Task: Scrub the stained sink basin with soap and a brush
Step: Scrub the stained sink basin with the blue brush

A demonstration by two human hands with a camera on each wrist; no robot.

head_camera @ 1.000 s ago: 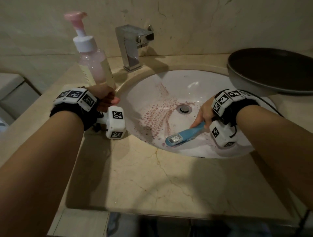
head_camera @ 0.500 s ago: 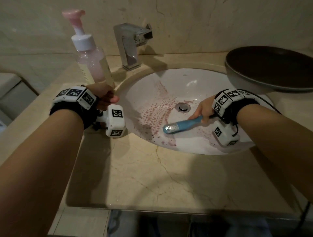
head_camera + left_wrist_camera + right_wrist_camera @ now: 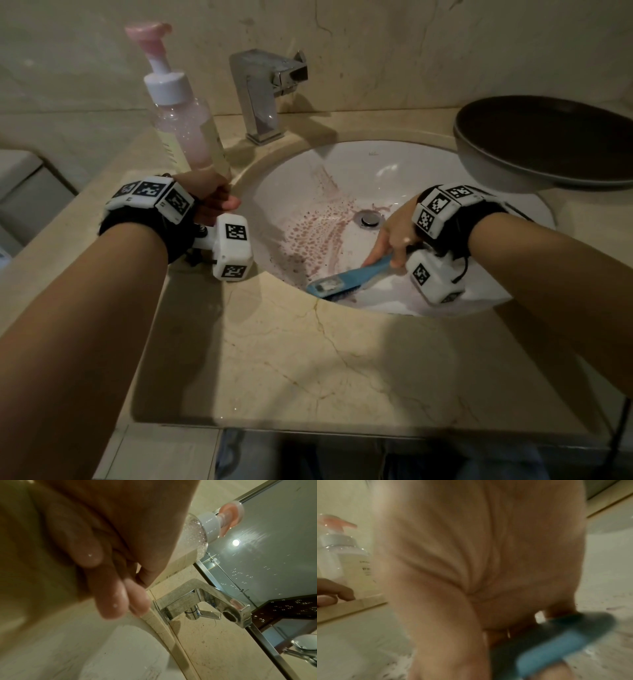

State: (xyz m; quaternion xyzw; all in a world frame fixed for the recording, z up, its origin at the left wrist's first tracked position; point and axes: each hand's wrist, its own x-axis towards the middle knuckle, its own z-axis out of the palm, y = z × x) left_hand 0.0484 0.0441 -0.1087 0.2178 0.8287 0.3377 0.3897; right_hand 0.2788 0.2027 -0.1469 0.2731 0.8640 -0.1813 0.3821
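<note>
The white sink basin (image 3: 404,171) carries pink-purple stains (image 3: 318,233) on its left slope near the drain (image 3: 369,218). My right hand (image 3: 394,236) grips the handle of a blue brush (image 3: 346,278), whose head lies against the near wall of the basin; it shows blurred as the blue brush (image 3: 556,646) in the right wrist view. My left hand (image 3: 212,198) holds the base of a pump soap bottle (image 3: 185,126) at the basin's left rim, tilted left. In the left wrist view my fingers (image 3: 109,601) curl round the soap bottle (image 3: 197,534).
A chrome tap (image 3: 263,92) stands behind the basin. A dark round pan (image 3: 548,144) rests on the counter at the back right, overhanging the basin edge. Beige marble counter (image 3: 308,359) runs along the front. A mirror (image 3: 274,547) hangs above the tap.
The brush has swept from the basin's middle back toward the near wall, its head lower and closer to me. The left hand and the bottle have stayed in place.
</note>
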